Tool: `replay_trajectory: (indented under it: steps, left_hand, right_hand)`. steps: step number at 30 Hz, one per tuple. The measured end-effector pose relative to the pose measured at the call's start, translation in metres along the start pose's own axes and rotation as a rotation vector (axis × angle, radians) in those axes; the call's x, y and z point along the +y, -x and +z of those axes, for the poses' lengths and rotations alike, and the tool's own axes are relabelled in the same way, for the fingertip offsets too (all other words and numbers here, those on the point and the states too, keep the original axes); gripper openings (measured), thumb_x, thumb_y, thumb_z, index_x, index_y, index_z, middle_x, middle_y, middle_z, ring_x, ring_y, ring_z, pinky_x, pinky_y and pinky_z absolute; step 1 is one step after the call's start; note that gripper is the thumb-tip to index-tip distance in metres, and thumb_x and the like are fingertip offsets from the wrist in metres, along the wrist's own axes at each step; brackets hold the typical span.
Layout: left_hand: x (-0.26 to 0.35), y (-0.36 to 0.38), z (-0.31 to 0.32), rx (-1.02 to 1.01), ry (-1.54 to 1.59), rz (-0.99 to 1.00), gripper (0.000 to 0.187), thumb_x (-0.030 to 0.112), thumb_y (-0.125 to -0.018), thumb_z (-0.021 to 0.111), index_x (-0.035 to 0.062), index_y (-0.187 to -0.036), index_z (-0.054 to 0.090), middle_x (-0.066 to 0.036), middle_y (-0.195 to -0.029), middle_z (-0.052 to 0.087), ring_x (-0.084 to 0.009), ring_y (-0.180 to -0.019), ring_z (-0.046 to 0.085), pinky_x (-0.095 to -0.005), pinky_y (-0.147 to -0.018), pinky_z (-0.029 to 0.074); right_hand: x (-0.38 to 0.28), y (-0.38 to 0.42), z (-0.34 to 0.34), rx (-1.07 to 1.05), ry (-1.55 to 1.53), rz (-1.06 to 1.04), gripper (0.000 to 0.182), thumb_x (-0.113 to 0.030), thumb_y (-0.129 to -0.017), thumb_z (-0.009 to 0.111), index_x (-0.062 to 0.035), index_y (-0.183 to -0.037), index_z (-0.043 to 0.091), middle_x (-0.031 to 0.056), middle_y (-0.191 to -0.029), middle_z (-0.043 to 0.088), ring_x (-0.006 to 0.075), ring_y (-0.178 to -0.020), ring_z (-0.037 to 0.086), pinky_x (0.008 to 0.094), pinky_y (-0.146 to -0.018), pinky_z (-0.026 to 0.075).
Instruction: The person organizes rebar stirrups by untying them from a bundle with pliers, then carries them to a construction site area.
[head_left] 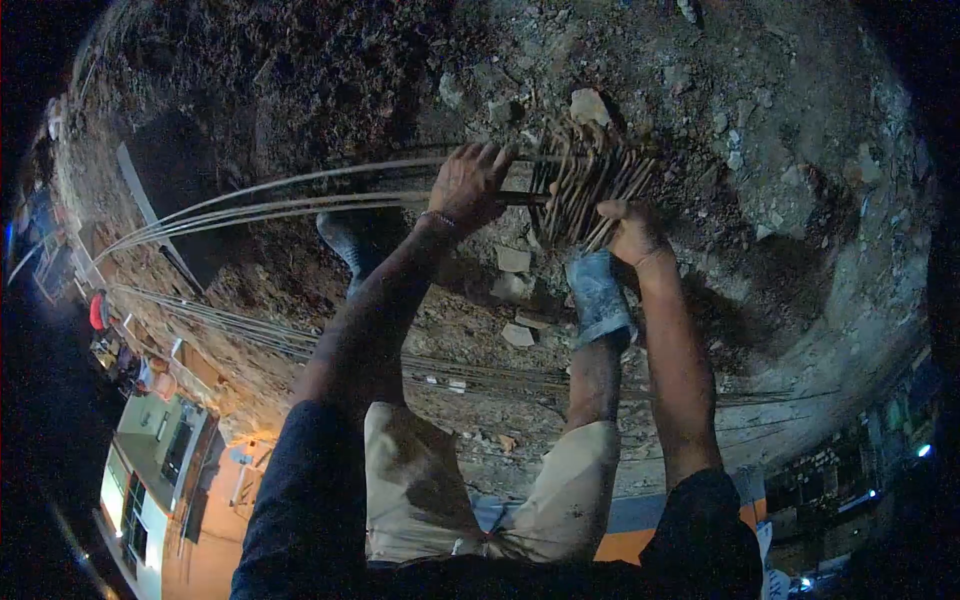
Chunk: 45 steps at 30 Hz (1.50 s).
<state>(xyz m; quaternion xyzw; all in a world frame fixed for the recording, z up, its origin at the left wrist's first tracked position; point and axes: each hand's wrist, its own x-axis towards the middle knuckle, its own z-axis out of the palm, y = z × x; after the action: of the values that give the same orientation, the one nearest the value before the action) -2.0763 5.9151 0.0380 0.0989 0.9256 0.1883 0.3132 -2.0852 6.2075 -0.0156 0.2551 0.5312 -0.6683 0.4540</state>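
A tight stack of rusty bent steel stirrups [590, 180] sits on the dirt ahead of me. Several long steel bars [300, 205] run in from the left and reach the stack. My left hand [467, 185] is closed round the bars just left of the stirrups, its fingers curled over them. At the stack's right side, my right hand [634, 233] grips the edge of the stirrups, thumb on top and the other fingers mostly hidden. My boot [600, 292] stands right beside the stack, on its near side.
Broken stones [590, 106] and rubble lie over the uneven soil. Another row of long bars [480, 378] crosses the ground behind my boots. A dark panel [170, 195] lies at left. Far left are people [157, 379] and a lit building [150, 470].
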Motion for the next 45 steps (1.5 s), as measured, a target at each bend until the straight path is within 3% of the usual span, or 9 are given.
replay_trajectory:
  steps: [1, 17, 21, 23, 30, 32, 35, 37, 45]
  left_hand:
    - [0.004, -0.007, -0.019, -0.224, 0.061, -0.096, 0.076, 0.045, -0.080, 0.058, 0.0138, -0.142, 0.025, -0.013, -0.145, 0.027, -0.0275, -0.131, 0.030, -0.0438, -0.107, 0.024]
    - [-0.033, 0.048, -0.019, -0.308, -0.116, -0.258, 0.063, 0.042, -0.085, 0.053, 0.0161, -0.138, 0.032, -0.007, -0.142, 0.031, -0.0238, -0.128, 0.031, -0.0414, -0.111, 0.020]
    - [-0.053, 0.054, 0.045, 0.401, -0.234, -0.059, 0.040, 0.023, -0.085, 0.053, 0.0061, -0.121, 0.049, -0.010, -0.112, 0.054, -0.0247, -0.110, 0.046, -0.0397, -0.099, 0.033]
    - [-0.039, 0.055, 0.001, -0.112, -0.130, -0.202, 0.063, 0.043, -0.084, 0.053, 0.0143, -0.137, 0.034, -0.008, -0.136, 0.038, -0.0240, -0.127, 0.032, -0.0413, -0.110, 0.020]
    - [-0.036, 0.054, 0.001, 0.241, 0.015, -0.129, 0.059, 0.043, -0.087, 0.048, 0.0093, -0.134, 0.037, -0.011, -0.132, 0.040, -0.0309, -0.125, 0.032, -0.0453, -0.110, 0.016]
    - [-0.028, 0.058, 0.006, 0.582, 0.345, -0.005, 0.059, 0.041, -0.087, 0.049, 0.0053, -0.132, 0.038, -0.014, -0.131, 0.040, -0.0339, -0.124, 0.033, -0.0467, -0.109, 0.015]
    - [-0.019, 0.054, -0.017, 0.414, 0.324, -0.106, 0.074, 0.050, -0.078, 0.059, 0.0021, -0.130, 0.038, -0.019, -0.127, 0.042, -0.0376, -0.121, 0.035, -0.0472, -0.106, 0.021]
    - [-0.018, 0.044, -0.018, 0.324, 0.312, -0.204, 0.090, 0.054, -0.066, 0.070, -0.0005, -0.129, 0.037, -0.022, -0.123, 0.044, -0.0393, -0.116, 0.038, -0.0486, -0.100, 0.028]
    - [0.003, 0.035, -0.032, 0.421, 0.262, -0.195, 0.082, 0.053, -0.058, 0.075, -0.0016, -0.112, 0.047, -0.019, -0.104, 0.049, -0.0365, -0.102, 0.045, -0.0476, -0.091, 0.032]
  right_hand:
    - [-0.011, 0.005, 0.012, 0.012, -0.083, 0.124, 0.035, -0.017, -0.059, 0.077, -0.0066, -0.089, 0.063, 0.0032, -0.087, 0.062, 0.0233, -0.088, 0.057, 0.0374, -0.085, 0.043]
    - [-0.015, -0.027, 0.113, -0.120, 0.082, 0.360, 0.046, -0.037, -0.059, 0.077, -0.0111, -0.096, 0.069, 0.0064, -0.117, 0.057, 0.0211, -0.119, 0.042, 0.0430, -0.096, 0.031]
    - [-0.010, -0.028, 0.115, -0.062, 0.063, 0.390, 0.054, -0.033, -0.054, 0.080, -0.0079, -0.100, 0.066, 0.0098, -0.124, 0.047, 0.0248, -0.113, 0.040, 0.0445, -0.093, 0.032]
    - [-0.031, -0.015, 0.124, -0.082, 0.103, 0.388, 0.054, -0.033, -0.054, 0.079, -0.0072, -0.100, 0.066, 0.0102, -0.122, 0.048, 0.0242, -0.111, 0.041, 0.0443, -0.092, 0.032]
    - [-0.038, 0.003, 0.128, -0.019, 0.265, 0.308, 0.043, -0.035, -0.055, 0.077, -0.0068, -0.085, 0.067, 0.0096, -0.095, 0.059, 0.0177, -0.089, 0.052, 0.0354, -0.076, 0.041]
    - [-0.023, -0.010, 0.106, -0.012, 0.293, 0.392, 0.042, -0.037, -0.052, 0.078, -0.0072, -0.079, 0.067, 0.0066, -0.078, 0.060, 0.0156, -0.075, 0.053, 0.0307, -0.072, 0.041]
    - [-0.027, -0.008, 0.098, -0.094, 0.287, 0.436, 0.040, -0.039, -0.060, 0.073, -0.0069, -0.083, 0.069, 0.0085, -0.080, 0.064, 0.0175, -0.077, 0.057, 0.0322, -0.080, 0.043]
    - [-0.047, -0.003, 0.105, -0.242, 0.306, 0.300, 0.043, -0.036, -0.066, 0.071, -0.0019, -0.092, 0.069, 0.0123, -0.109, 0.062, 0.0248, -0.112, 0.050, 0.0444, -0.097, 0.034]
    - [-0.015, -0.012, 0.067, -0.452, 0.361, 0.029, 0.041, -0.042, -0.079, 0.061, -0.0039, -0.092, 0.070, 0.0127, -0.103, 0.065, 0.0227, -0.111, 0.053, 0.0407, -0.096, 0.038]
